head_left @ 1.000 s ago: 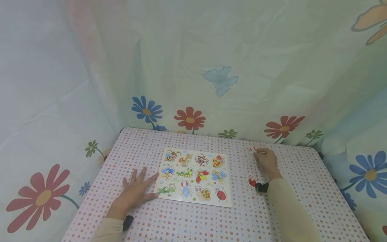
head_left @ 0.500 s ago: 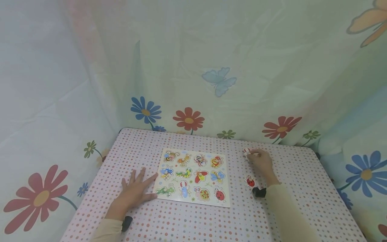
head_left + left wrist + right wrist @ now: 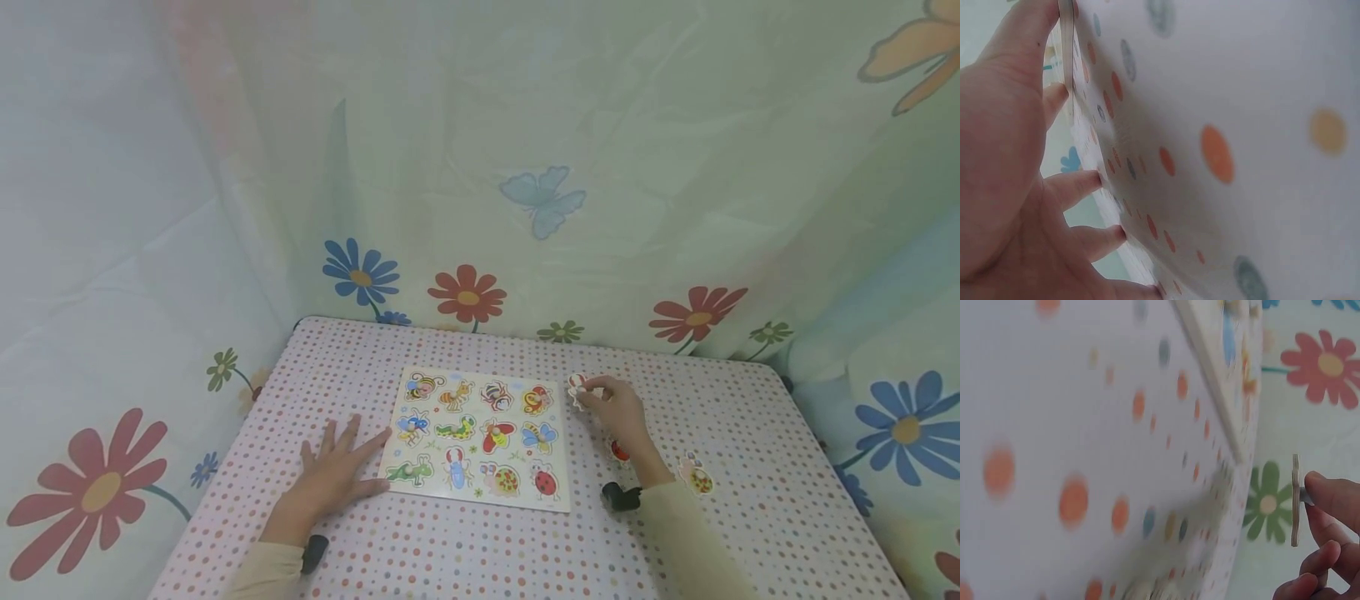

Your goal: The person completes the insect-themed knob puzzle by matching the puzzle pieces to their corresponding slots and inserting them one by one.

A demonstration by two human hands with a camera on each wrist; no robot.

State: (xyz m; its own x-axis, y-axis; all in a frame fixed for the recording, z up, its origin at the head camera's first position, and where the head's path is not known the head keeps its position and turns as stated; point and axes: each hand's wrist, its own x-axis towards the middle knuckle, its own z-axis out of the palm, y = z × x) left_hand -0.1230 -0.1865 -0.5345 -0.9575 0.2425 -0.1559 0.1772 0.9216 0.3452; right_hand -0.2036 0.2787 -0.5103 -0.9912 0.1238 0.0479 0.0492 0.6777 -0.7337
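A wooden insect puzzle board (image 3: pixel 517 500) lies flat, covered with several bug pictures, some bearing small knobs. My left hand (image 3: pixel 330 479) lies spread on the tablecloth at the board's left side, thumb and index fingertip at its edge; the left wrist view shows the fingers (image 3: pixel 1079 187) straight. Beyond the board's upper right corner, my right hand (image 3: pixel 621 412) pinches a flat puzzle piece (image 3: pixel 577 390) with a red-and-white top. In the right wrist view this piece (image 3: pixel 1295 503) is edge-on, held by its knob above the table.
A ladybug piece (image 3: pixel 619 451) lies right of the board, partly covered by my right wrist. Farther right is a snail piece (image 3: pixel 699 477), beside the sleeve. The dotted table (image 3: pixel 465 554) meets a flowered curtain (image 3: pixel 420 167) at the back.
My right hand has moved left toward the board with the puzzle piece. The snail piece has come into view from behind the right arm. My left hand has stayed in place.
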